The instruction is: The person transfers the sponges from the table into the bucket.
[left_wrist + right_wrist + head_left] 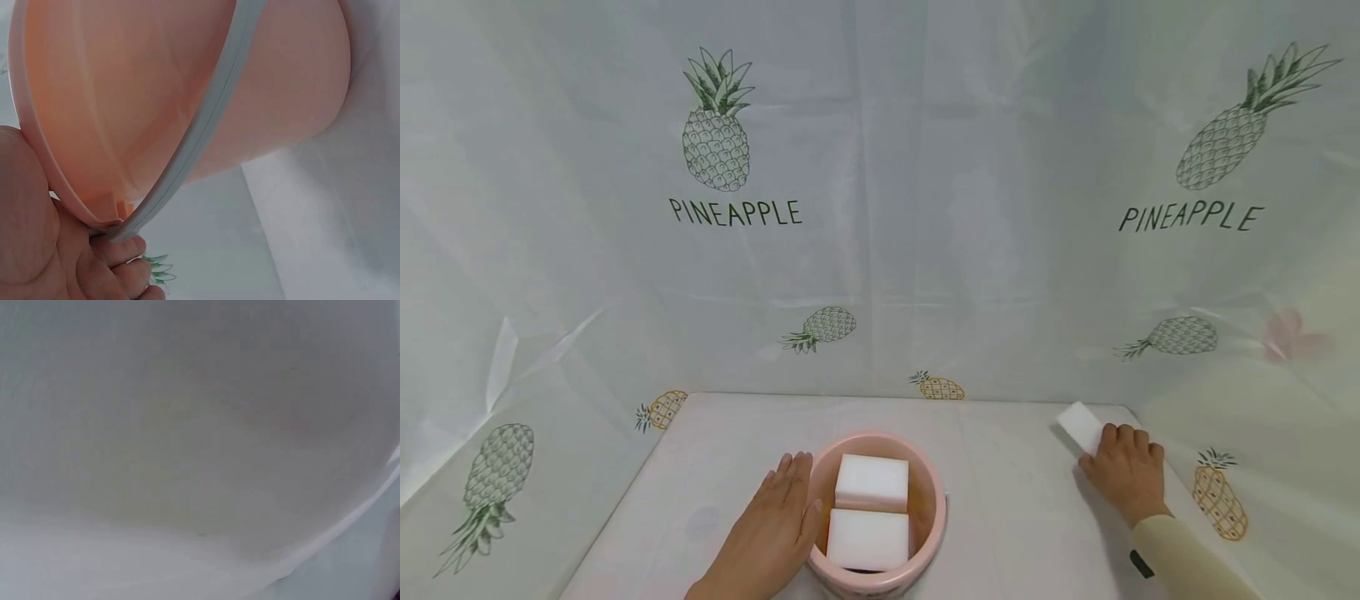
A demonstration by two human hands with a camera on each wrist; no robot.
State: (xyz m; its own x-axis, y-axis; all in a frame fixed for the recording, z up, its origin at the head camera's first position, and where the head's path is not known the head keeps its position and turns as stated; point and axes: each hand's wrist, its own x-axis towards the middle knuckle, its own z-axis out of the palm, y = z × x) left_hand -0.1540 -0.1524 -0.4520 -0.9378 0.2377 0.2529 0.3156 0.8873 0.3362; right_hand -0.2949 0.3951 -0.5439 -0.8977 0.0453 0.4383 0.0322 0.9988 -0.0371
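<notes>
A pink bucket with a grey handle stands at the table's front middle. Inside it lie two white sponge-like blocks, a far block and a near block. My left hand rests along the bucket's left rim, fingers straight in the head view; the left wrist view has its fingertips by the handle's end. Over at the table's right side, my right hand holds another white block by its near end. The right wrist view shows neither that hand nor its block.
A white table bears the bucket. Behind it and on both sides hangs a pale sheet printed with pineapples. In the right wrist view there is a blurred pale surface.
</notes>
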